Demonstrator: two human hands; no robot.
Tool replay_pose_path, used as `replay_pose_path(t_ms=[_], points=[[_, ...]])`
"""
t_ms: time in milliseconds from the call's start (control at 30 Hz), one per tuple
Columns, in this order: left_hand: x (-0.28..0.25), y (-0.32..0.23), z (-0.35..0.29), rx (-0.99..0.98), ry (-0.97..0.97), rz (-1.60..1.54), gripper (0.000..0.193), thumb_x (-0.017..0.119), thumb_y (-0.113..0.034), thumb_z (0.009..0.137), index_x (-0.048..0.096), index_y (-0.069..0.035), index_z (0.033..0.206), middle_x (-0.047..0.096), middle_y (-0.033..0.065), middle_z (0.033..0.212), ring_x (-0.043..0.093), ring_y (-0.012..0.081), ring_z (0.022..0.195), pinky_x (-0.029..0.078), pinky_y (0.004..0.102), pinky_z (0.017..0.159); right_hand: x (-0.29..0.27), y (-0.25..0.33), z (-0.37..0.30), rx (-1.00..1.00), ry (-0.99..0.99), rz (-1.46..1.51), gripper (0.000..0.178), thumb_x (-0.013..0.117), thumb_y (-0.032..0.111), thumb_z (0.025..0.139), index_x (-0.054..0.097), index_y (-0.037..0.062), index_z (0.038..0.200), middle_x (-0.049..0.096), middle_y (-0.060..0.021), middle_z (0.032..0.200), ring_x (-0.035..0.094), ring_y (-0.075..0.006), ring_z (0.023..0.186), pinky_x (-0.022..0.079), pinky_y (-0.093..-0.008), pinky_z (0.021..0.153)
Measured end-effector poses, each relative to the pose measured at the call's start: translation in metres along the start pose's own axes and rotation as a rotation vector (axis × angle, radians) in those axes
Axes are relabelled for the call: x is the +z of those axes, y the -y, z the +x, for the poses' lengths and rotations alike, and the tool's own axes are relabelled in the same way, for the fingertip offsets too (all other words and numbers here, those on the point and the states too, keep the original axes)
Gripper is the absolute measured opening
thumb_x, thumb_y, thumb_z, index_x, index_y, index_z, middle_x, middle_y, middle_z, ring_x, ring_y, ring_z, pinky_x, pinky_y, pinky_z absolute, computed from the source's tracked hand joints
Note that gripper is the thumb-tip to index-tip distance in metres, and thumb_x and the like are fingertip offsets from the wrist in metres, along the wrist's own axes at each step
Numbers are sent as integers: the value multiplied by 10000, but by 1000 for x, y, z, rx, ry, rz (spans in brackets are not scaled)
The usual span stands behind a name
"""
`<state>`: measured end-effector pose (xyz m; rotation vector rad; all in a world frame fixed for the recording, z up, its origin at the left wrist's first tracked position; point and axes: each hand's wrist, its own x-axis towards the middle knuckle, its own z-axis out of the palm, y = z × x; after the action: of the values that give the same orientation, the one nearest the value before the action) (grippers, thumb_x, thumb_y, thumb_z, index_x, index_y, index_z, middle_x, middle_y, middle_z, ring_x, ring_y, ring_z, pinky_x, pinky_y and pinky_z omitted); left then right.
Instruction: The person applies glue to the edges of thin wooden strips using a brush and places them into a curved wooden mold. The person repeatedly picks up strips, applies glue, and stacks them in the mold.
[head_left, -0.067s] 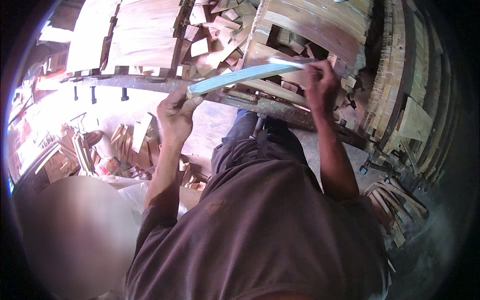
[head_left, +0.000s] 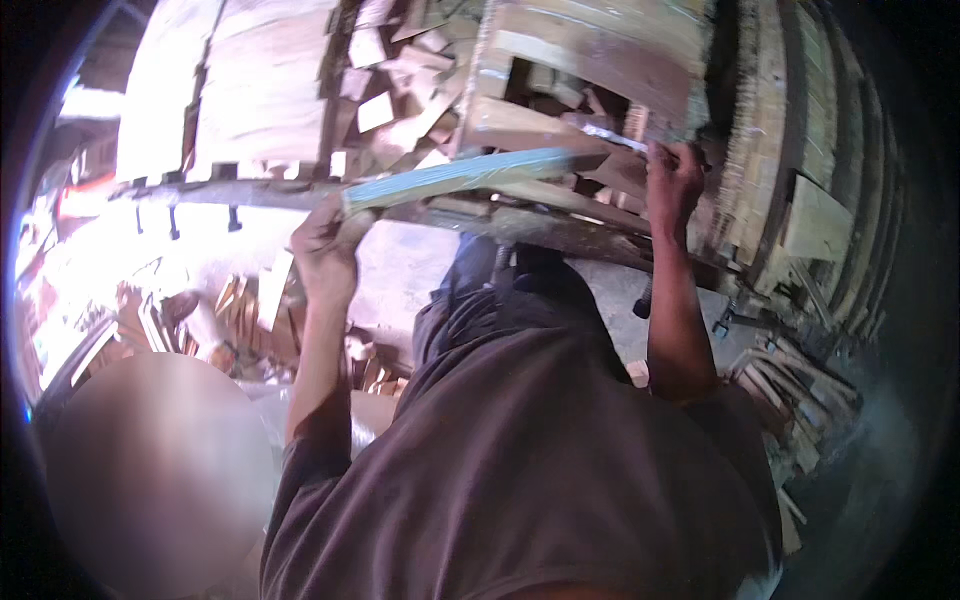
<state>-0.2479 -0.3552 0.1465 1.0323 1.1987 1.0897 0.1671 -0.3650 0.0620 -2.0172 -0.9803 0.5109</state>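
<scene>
My left hand [head_left: 326, 252] grips the near-left end of a wooden strip [head_left: 465, 176], fingers wrapped round it. Light blue coating covers the strip's upper face, while its side edge is bare wood. The strip slants up to the right in the air, its far end over loose wood pieces. Closed round the end of a thin, whitish flat stick [head_left: 612, 136] is my right hand [head_left: 676, 185], beyond the strip's right end. The stick points left, apart from the strip; motion blur hides its exact kind.
Glued wooden panels [head_left: 265, 90] lie across the bench, with another panel [head_left: 600, 45] at right. Wood offcuts [head_left: 385, 100] fill the gap between them. A metal rail [head_left: 560, 232] with bolts runs along the near edge. Stacked boards [head_left: 815, 130] stand right; sticks [head_left: 790, 385] lie on the floor.
My right hand has moved right with the stick, away from the strip's blue face. My left hand keeps its grip on the strip. The whole view has shifted slightly.
</scene>
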Motion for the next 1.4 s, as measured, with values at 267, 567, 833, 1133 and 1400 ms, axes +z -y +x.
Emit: replay_pose_path(t_ms=[267, 567, 833, 1133, 1400], points=[[77, 64, 109, -372, 102, -139, 204, 563, -4, 920, 622, 101, 1085, 672, 155, 995, 678, 207, 881, 553, 254, 710, -88, -54, 12, 701, -372, 785, 92, 593, 117, 906, 601, 39, 858, 526, -42, 622, 417, -149, 433, 389, -307, 432], [141, 173, 228, -704, 80, -230, 288, 424, -69, 980, 483, 60, 1231, 610, 154, 1051, 638, 291, 926, 576, 392, 809, -108, -100, -30, 716, -484, 826, 107, 581, 158, 911, 572, 54, 886, 514, -35, 616, 425, -158, 439, 398, -319, 440], [272, 176, 178, -869, -38, -407, 204, 597, -40, 893, 578, 6, 1091, 583, 93, 907, 619, 219, 728, 623, 359, 684, -120, -137, -53, 857, -621, 857, 113, 606, 160, 882, 585, 55, 916, 531, -40, 718, 545, -189, 611, 483, -316, 553], [300, 239, 216, -914, -164, -332, 149, 464, -3, 933, 588, 46, 999, 625, 168, 973, 658, 273, 857, 628, 367, 683, -153, -148, -53, 719, -567, 710, 170, 627, 191, 898, 551, 43, 934, 535, -35, 716, 532, -172, 593, 498, -344, 559], [299, 304, 205, -732, 61, 140, 232, 525, -236, 948, 625, -31, 986, 661, 122, 934, 655, 241, 880, 550, 345, 768, -143, -145, -43, 679, -491, 798, 99, 646, 198, 861, 613, 106, 847, 604, -20, 689, 566, -176, 587, 513, -418, 619]])
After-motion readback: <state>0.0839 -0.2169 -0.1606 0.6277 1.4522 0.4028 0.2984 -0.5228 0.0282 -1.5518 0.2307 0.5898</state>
